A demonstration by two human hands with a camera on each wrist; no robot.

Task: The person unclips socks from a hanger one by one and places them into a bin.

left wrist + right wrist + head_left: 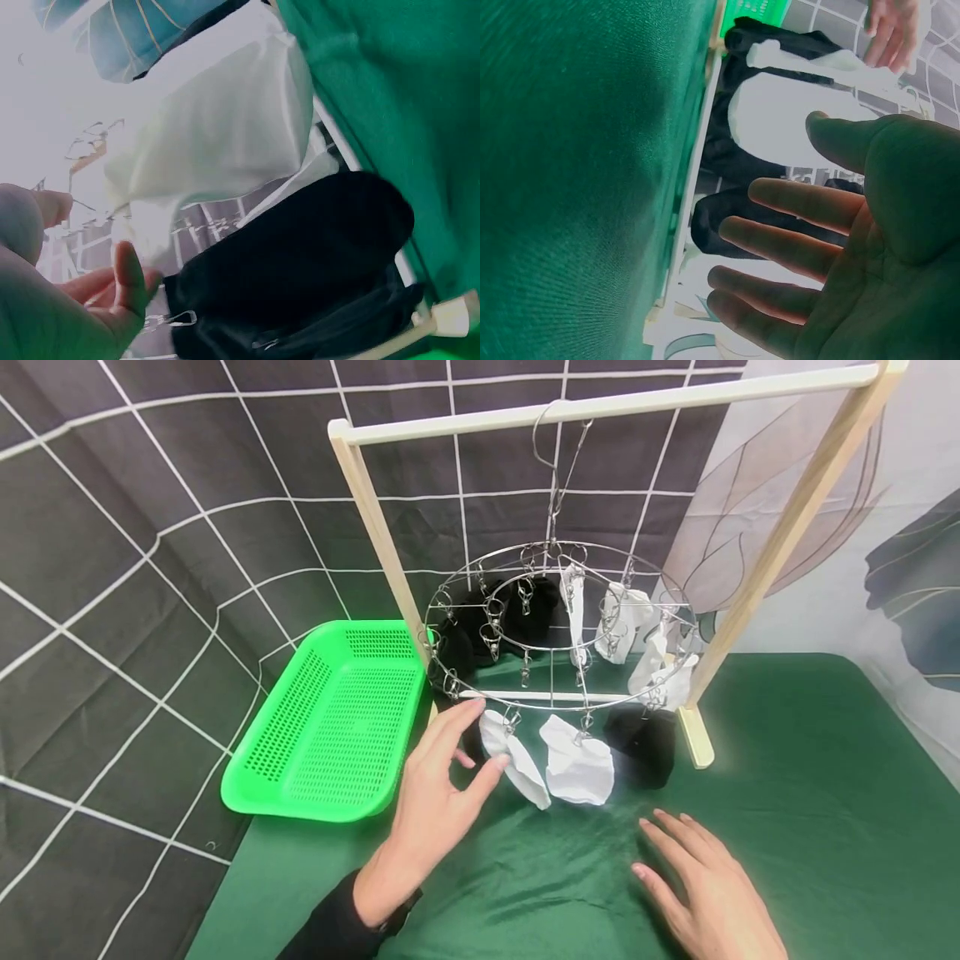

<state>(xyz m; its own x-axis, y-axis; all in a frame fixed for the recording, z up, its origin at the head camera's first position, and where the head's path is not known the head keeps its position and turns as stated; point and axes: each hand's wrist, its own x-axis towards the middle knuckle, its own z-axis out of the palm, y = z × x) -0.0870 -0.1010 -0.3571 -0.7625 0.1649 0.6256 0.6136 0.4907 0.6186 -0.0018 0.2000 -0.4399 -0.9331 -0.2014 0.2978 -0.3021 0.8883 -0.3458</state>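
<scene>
"Socks (pixel 581 768): where do we see them?"

"Clipped to our round hanger (pixel 552 649); our left hand (pixel 433 785) spreads wide beside a white sock (pixel 519 762), our right hand (pixel 712 893) loosely open over the tabletop (pixel 810 760)."

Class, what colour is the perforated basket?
Bright green; the basket shows best in the head view.

The hanger (pixel 552 649) is shiny metal, the stand (pixel 787 531) matt wood, the basket (pixel 341 735) smooth plastic, the socks (pixel 581 772) matt cloth.
</scene>
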